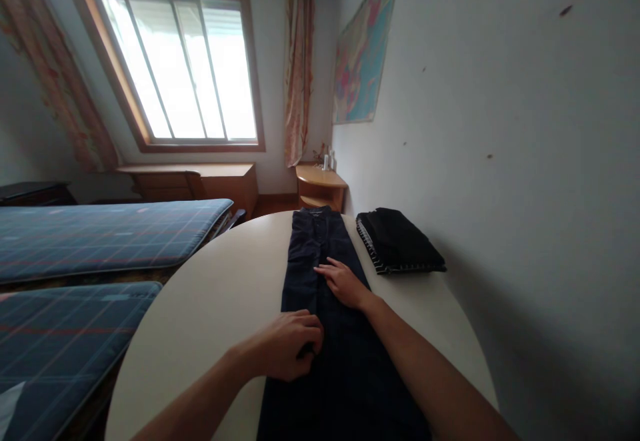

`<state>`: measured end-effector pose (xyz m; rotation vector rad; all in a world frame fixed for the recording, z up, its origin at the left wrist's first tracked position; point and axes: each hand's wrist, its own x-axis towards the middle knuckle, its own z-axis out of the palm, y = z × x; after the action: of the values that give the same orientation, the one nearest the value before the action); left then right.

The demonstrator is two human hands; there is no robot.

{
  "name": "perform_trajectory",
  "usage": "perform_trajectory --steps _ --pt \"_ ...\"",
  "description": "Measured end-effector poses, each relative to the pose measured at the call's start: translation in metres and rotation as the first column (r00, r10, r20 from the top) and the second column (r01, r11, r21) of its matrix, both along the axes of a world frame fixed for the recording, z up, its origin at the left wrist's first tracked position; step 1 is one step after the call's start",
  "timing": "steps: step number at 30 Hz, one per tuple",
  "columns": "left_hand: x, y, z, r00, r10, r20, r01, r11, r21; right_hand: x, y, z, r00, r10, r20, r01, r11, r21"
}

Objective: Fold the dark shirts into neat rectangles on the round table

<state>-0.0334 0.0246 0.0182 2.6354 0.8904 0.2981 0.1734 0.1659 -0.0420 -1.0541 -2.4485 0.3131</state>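
Head view looks down on a round white table point(220, 287) that fills the lower middle of the frame, with a pair of dark blue jeans point(320, 281) laid lengthwise along its centre, waistband toward the far edge and legs running down to the bottom of the frame. At lower centre the left hand point(287, 344) rests on the near part of the jeans with its fingers curled under and pinched on a fold of the cloth along the left edge. Slightly higher and to the right, the right hand point(343, 282) lies flat on the jeans, palm down, fingers stretched out and a little apart, gripping nothing. Just right of the jeans, near the wall, a folded black garment point(400, 241) with a striped edge sits on the table, apart from both hands. Two blue checked mattresses point(100, 234) occupy the left of the frame. A large bright window point(185, 71) fills the upper left, flanked by patterned curtains point(299, 61), with wooden cabinets point(200, 184) below it. A colourful map point(365, 47) hangs on the wall at upper right.
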Motion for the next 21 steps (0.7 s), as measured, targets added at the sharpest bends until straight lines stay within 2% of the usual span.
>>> perform_trajectory --steps 4,8,12,17,21 --pt "0.005 -0.004 0.003 0.999 0.017 0.046 -0.018 1.000 0.025 0.000 0.003 0.001 0.995 -0.002 -0.099 0.001 1.000 -0.010" --pt "0.014 -0.008 0.001 0.992 -0.010 0.124 0.004 0.999 0.041 0.002 0.004 0.008 0.973 -0.113 -0.202 0.113 0.994 -0.010" --pt "0.022 -0.008 -0.004 0.993 -0.094 0.074 0.091 0.995 0.052 0.003 0.002 0.009 0.979 -0.144 -0.145 0.140 0.989 -0.036" --pt "0.026 -0.007 -0.009 0.990 -0.069 0.120 0.063 0.997 0.054 0.002 0.002 0.008 0.984 -0.126 -0.125 0.124 0.992 -0.022" --pt "0.029 -0.008 -0.015 0.992 -0.102 0.072 0.095 0.991 0.093 0.002 0.002 0.007 0.987 -0.110 -0.118 0.109 0.994 -0.015"
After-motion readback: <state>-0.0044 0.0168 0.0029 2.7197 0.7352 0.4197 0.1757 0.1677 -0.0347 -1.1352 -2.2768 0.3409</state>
